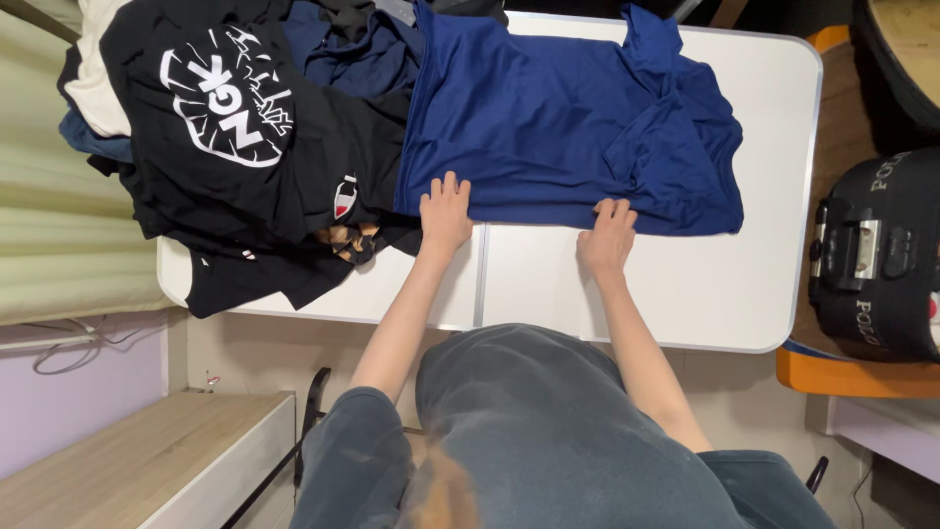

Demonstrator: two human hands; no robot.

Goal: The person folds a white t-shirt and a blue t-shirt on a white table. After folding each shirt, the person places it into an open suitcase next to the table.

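A dark blue T-shirt (558, 127) lies spread across the white folding table (685, 284). My left hand (446, 211) rests flat on its near edge, fingers apart, at the shirt's left corner. My right hand (607, 235) presses on the same near edge further right, fingers curled onto the cloth. Neither hand lifts the fabric; both lie on top of it. One sleeve is bunched at the shirt's right side.
A heap of black clothes (245, 147), one with a white printed design, covers the table's left end and hangs over the edge. A black suitcase (876, 255) sits on an orange chair to the right. A wooden bench (147, 460) stands lower left.
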